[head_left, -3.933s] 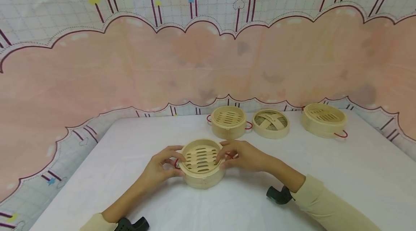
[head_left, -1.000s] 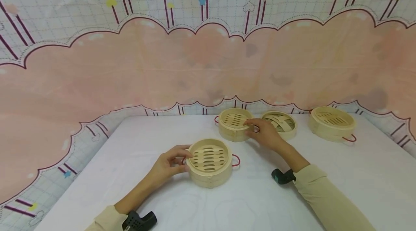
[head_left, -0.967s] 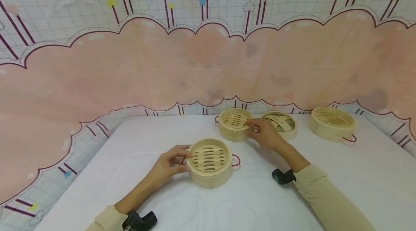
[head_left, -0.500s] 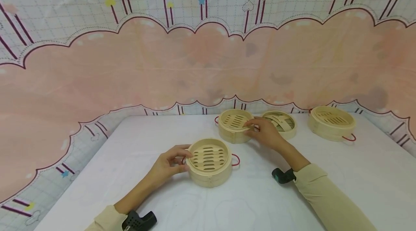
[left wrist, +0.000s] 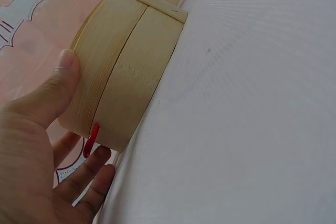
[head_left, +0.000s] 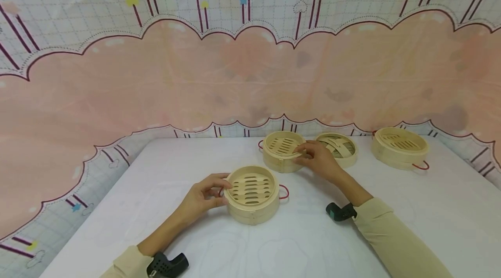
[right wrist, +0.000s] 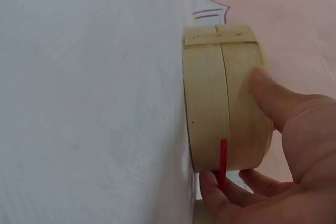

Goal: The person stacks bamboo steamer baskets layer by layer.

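You have both grips filled. Your left grip (head_left: 198, 197) pinches the near steamer (head_left: 252, 195) at its left side, beside the red handle (left wrist: 91, 141), and the wall lies immediately rightward of those fingers. Your right grip (head_left: 320, 159) pinches the right side of the rear steamer (head_left: 282, 156), so that one lies immediately leftward of it.

The relation to mind is between the two: from your left grip, the rear steamer sits beyond and to the right, past the near one; from your right grip, the near steamer sits toward you and to the left. Both stand upright on the desk (head_left: 297, 243), close together. Being round, neither has a long axis; the near one's handles line up roughly across you. Your right grip is plainly the closer to the rear steamer.

The woven lid (head_left: 343, 147) lies just behind and right of your right grip, partly hidden by it, leaving little room there. The far steamer (head_left: 399, 156) stands well to the right. The near steamer's right handle (head_left: 288, 192) juts into the space in front of your right grip, so I judge it the likeliest snag.
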A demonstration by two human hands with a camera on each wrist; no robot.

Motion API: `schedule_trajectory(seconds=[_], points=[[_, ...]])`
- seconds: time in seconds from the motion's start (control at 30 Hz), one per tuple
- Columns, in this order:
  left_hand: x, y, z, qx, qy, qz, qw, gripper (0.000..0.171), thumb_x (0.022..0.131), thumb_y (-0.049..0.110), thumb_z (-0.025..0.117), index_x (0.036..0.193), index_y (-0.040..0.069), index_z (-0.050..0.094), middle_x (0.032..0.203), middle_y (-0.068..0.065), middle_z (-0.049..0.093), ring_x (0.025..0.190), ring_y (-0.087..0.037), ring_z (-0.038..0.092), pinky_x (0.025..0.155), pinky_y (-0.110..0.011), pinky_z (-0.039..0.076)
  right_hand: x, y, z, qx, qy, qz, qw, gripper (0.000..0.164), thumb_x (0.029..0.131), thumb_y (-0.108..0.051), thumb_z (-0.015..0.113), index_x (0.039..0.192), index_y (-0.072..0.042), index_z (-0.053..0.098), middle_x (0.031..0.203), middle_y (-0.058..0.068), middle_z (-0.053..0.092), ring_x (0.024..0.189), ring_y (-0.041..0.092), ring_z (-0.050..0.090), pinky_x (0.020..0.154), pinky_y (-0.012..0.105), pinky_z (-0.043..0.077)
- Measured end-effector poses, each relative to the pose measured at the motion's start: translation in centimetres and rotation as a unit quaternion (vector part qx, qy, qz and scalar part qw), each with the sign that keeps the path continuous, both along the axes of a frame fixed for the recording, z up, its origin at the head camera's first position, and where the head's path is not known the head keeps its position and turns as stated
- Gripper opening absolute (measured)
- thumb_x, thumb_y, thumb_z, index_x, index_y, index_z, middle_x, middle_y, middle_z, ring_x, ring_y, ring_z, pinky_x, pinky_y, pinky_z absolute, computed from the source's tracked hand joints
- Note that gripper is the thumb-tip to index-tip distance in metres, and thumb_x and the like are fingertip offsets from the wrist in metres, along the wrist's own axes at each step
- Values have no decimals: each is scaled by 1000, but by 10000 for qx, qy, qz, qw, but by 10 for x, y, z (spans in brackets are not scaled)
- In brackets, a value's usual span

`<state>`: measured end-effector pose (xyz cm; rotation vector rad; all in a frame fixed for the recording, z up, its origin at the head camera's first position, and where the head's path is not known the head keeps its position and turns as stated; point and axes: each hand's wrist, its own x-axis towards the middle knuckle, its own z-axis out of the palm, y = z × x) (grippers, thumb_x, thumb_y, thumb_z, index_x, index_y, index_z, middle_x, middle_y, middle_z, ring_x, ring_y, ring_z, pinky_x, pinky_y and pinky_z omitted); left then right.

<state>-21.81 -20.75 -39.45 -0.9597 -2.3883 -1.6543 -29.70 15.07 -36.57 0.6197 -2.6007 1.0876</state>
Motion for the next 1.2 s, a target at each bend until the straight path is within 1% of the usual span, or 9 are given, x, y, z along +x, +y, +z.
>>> schedule_trajectory(seconds=[0.2,0.37,0.47,0.6,0.73,0.83,1.03,1.1,1.2], points=[[1,-1,0,-36,-14,74,10000,32,81,6,75,111,11,66,134,-9,53,113,-16,53,83,-32,49,0,-1,-4,-89,157,-232,9996,24,81,-20,77,102,-8,72,105,11,63,87,24,52,73,36,42],[1,-1,0,-37,34,34,10000,32,81,6,75,111,10,66,134,-11,53,111,-16,53,82,-32,48,1,-2,-7,-375,140,-207,9990,23,80,-16,79,99,-6,72,105,11,64,92,25,54,78,38,48],[1,-1,0,-36,78,3,10000,32,81,5,75,111,10,66,134,-11,53,107,-17,53,82,-33,48,2,-4,-8,-542,-2,-137,9984,24,79,-14,79,100,-5,70,107,11,64,93,26,59,77,37,52],[2,-1,-1,-26,93,-16,10000,33,81,5,75,112,10,66,134,-10,53,106,-17,53,81,-33,48,3,-4,-8,-628,-276,-90,9976,28,80,-15,78,105,-5,69,114,14,61,91,32,65,70,34,55],[3,-2,-1,4,101,-34,9999,33,81,4,75,112,9,66,134,-10,53,109,-16,53,81,-33,48,4,-4,-8,-588,-416,-85,9974,32,81,-17,78,110,-7,68,120,15,59,94,35,65,67,32,56],[3,-2,-1,15,139,-51,9999,33,81,3,75,112,9,66,134,-11,53,110,-16,53,81,-33,49,5,-4,-8,-620,-515,-96,9967,35,81,-17,78,114,-8,67,123,15,56,93,33,65,65,32,56],[2,-2,-1,46,149,-93,9998,33,81,3,74,112,9,66,133,-11,53,104,-17,53,81,-32,49,5,-5,-9,-787,-970,-52,9921,43,83,-16,76,124,-12,62,107,15,64,75,23,68,59,32,54],[2,-2,-1,51,141,-96,9998,32,81,3,75,111,9,66,133,-11,53,103,-17,53,81,-32,49,5,-4,-9,-759,-982,-54,9922,43,83,-17,75,124,-13,62,104,15,66,73,21,68,58,32,53],[1,-2,-1,68,156,-109,9998,33,80,2,75,111,8,66,133,-12,53,105,-16,53,82,-32,49,5,-4,-9,-664,-891,-131,9937,41,83,-19,76,121,-14,63,105,14,66,73,20,68,58,32,52]])
